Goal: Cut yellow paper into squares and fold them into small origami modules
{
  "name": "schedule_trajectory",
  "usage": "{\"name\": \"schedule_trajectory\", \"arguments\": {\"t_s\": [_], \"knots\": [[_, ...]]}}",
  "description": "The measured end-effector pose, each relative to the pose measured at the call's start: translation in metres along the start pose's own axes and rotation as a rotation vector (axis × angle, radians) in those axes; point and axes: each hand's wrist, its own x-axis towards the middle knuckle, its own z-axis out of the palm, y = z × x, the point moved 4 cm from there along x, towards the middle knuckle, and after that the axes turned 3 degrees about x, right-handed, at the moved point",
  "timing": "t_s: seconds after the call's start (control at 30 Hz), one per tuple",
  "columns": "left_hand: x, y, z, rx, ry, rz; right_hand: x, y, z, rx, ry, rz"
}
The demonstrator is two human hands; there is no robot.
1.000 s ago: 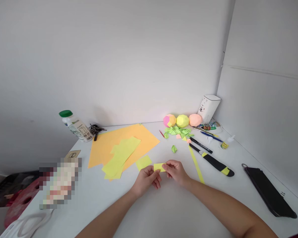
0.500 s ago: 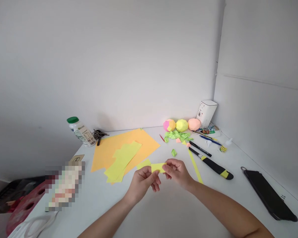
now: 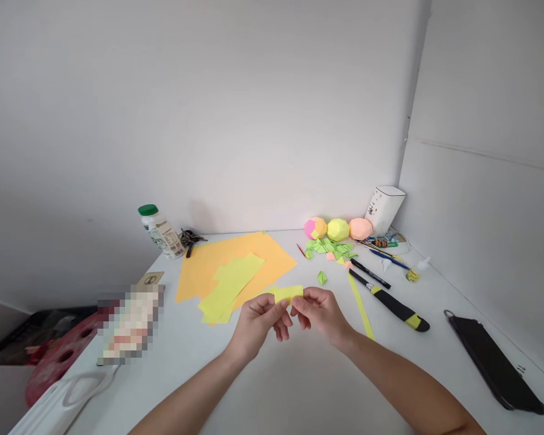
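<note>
Pale walls, corner at right — white tabletop — soft light.

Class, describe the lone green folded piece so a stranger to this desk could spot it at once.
Along the back of the white desk, find the row of three faceted balls, with a pile of green folded papers in front. Between that pile and the right hand lies the green folded piece, alone while similar ones are heaped.

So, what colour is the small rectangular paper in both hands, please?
The small rectangular paper is plain bright yellow, best seen in the head view.
</note>
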Motion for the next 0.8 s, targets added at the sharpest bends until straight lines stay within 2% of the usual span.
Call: {"name": "schedule_trajectory", "arguments": {"t_s": [0.17, 0.37, 0.8], "knots": [[0.003, 0.001, -0.003, 0.023, -0.012, 0.024, 0.002, 0.002, -0.005, -0.067, 0.001, -0.019], [0.008, -0.003, -0.010, 0.039, 0.122, 0.084, 0.006, 0.013, -0.014, -0.102, 0.004, 0.008], [0.009, -0.005, -0.009, 0.013, 0.121, 0.086, 0.008, 0.020, -0.014, -0.059, 0.009, 0.055]]}}
